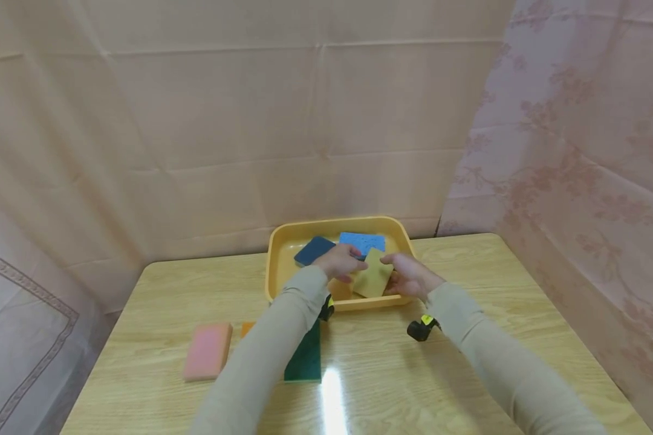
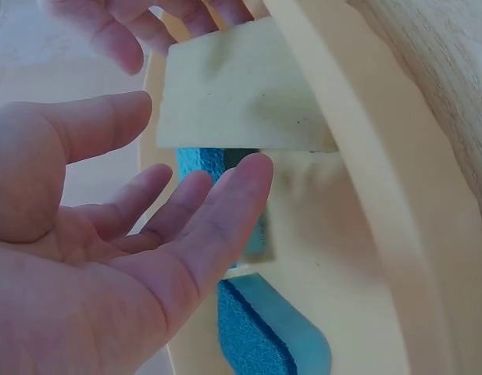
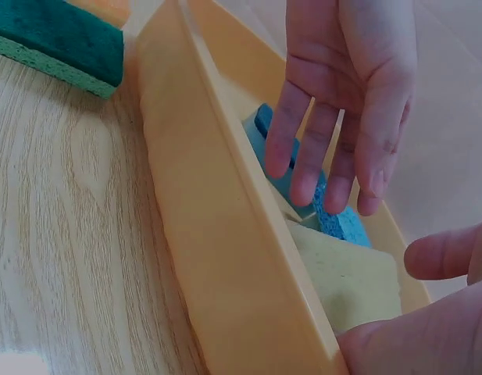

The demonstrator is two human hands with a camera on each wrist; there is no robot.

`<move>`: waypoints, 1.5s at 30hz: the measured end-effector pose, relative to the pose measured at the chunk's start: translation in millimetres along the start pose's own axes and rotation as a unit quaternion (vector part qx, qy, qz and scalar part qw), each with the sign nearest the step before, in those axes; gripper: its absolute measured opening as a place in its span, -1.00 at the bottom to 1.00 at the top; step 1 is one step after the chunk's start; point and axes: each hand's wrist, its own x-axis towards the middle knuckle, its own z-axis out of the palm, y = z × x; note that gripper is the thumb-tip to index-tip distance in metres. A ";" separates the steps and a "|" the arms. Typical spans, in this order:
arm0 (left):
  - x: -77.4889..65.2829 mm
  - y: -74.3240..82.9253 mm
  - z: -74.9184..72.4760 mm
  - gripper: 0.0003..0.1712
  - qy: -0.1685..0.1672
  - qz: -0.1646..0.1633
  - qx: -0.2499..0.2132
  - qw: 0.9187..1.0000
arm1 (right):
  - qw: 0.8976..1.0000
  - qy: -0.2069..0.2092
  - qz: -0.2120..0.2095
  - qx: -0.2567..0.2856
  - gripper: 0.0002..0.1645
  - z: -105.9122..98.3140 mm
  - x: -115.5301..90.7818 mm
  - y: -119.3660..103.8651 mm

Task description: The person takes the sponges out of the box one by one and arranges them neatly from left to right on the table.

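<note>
A pale yellow sponge [image 1: 373, 275] lies tilted inside the yellow tray [image 1: 272, 260], toward its right end. My right hand [image 1: 410, 275] is at the sponge's right edge; some fingers touch that edge, while the thumb [image 3: 440, 256] stands slightly apart from it. From the left, my left hand [image 1: 340, 261] hovers over the tray with its fingers [image 2: 217, 226] extended and nothing in them. Behind the hands lie a bright blue sponge [image 1: 363, 241] and a dark blue sponge [image 1: 314, 250], which shows a lighter layer in the left wrist view.
On the wooden table [image 1: 196, 290], in front of the tray to the left, are a pink sponge [image 1: 208, 351], a partly hidden orange piece [image 1: 247, 328] and a dark green sponge [image 1: 305, 356]. A curtain [image 1: 305, 121] hangs right behind the tray.
</note>
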 end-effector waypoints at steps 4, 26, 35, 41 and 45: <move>1.8 -0.5 0.4 -0.46 0.001 -0.006 -0.008 1.000 | 1.000 0.009 0.002 -0.021 -0.33 1.0 1.1 1.1; 7.2 -11.1 4.0 -0.62 -0.012 -0.013 0.025 1.000 | 0.997 0.058 -0.036 0.021 -0.12 -3.8 7.2 13.2; 6.5 -11.8 3.0 -0.63 0.027 0.000 0.027 0.999 | 0.997 0.055 -0.056 0.022 -0.15 -5.6 7.8 12.8; 8.4 -12.3 -3.5 -0.63 0.049 0.009 0.019 0.999 | 0.995 0.062 -0.074 -0.012 -0.16 -2.1 9.3 6.6; 8.1 -11.6 -7.3 -0.63 0.066 0.018 0.008 0.998 | 0.994 0.066 -0.087 -0.030 -0.17 0.6 9.9 2.6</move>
